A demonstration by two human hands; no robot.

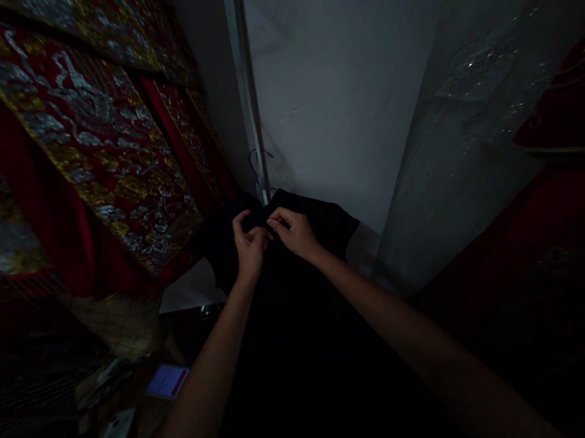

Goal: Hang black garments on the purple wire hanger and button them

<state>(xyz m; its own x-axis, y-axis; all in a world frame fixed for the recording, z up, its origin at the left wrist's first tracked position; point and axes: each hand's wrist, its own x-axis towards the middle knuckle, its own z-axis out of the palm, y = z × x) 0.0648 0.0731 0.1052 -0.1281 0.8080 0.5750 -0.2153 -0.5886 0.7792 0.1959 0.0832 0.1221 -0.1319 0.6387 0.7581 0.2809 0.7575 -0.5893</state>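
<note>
A black garment (299, 312) hangs or lies in front of me, stretching from its collar near the wall down toward me. My left hand (248, 243) and my right hand (293, 232) meet at its top edge, both with fingers curled and pinching the dark cloth at the collar. The fingertips nearly touch each other. What exactly sits between them is too dark to make out. A thin wire hanger hook (257, 168) shows just above the garment against the pale wall.
Red cloths with gold and silver embroidery (90, 126) hang on the left. A white wall (334, 96) and a grey sequinned fabric (471, 133) rise behind. More red cloth (565, 106) is on the right. A lit phone (167, 381) and papers lie lower left.
</note>
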